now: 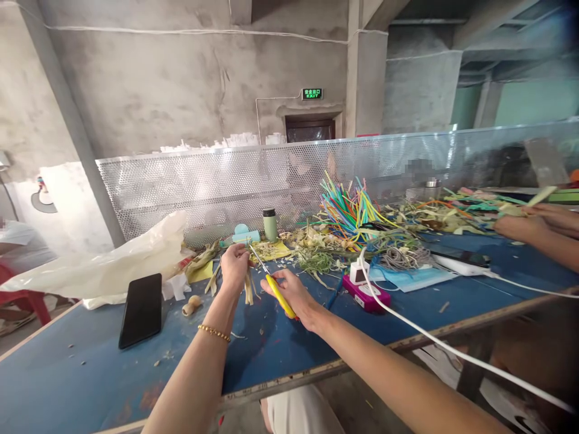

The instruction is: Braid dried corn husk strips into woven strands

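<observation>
In my right hand [299, 295] is a pair of scissors [280, 295] with yellow handles. Their narrow metal blades point up and left, close to the fingers of my left hand [234, 268]. That hand is closed on a small bundle of pale dried husk strips [248, 289], whose ends hang below the fingers; the fingers hide most of it. More dried husk [203, 259] lies just left of this hand. Beyond the blades, pale scraps rest on a yellow sheet [275, 250].
On the blue table [190, 361] lie a black phone [141, 310], a magenta power strip [364, 295] with a white cable, and a blue mask [414, 278]. Colourful stems [346, 208] and a green bottle [270, 226] stand farther back. A co-worker's hands [525, 226] handle husks at the right.
</observation>
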Available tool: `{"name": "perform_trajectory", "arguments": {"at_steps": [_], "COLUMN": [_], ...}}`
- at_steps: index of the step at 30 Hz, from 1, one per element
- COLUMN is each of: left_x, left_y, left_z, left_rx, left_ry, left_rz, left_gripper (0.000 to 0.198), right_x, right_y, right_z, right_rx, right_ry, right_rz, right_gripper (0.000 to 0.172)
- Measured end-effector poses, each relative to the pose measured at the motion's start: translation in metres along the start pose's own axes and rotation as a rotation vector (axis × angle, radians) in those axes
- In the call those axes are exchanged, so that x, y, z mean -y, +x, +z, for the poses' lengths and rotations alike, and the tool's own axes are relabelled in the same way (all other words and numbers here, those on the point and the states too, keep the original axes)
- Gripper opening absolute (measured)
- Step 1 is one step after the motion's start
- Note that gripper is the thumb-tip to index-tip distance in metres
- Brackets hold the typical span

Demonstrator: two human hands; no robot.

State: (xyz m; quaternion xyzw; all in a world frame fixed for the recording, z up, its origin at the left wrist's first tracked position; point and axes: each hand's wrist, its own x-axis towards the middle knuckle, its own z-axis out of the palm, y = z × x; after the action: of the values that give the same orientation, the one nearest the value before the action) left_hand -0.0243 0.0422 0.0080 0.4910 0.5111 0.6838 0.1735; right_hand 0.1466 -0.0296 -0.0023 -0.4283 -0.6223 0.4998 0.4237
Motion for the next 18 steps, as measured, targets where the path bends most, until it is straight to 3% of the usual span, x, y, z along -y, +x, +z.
{"name": "perform_trajectory", "arguments": {"at_steps": [3,11,18], "left_x": [-0.001,0.003,0.002], "left_y": [0.001,0.003,0.001], "left_z": [0.0,-0.002,0.002], "left_rx": [-0.02,-0.06,-0.034], "left_ry": [-0.119,0.023,-0.005], "left_rz": [-0.024,0.051,0.036], "left_gripper": [0.032,0.034,0.034], "right_x": [0.004,0.007,0.01], "right_y": [-0.007,-0.012,-0.005], "right_z": [0.002,0.012,0.016], "right_rx": [-0.002,0.109,0.07], "right_ry": [-0.005,0.114,0.136], "right_rz": [0.006,0.12,0.117], "right_gripper": [0.049,0.054,0.057]}}
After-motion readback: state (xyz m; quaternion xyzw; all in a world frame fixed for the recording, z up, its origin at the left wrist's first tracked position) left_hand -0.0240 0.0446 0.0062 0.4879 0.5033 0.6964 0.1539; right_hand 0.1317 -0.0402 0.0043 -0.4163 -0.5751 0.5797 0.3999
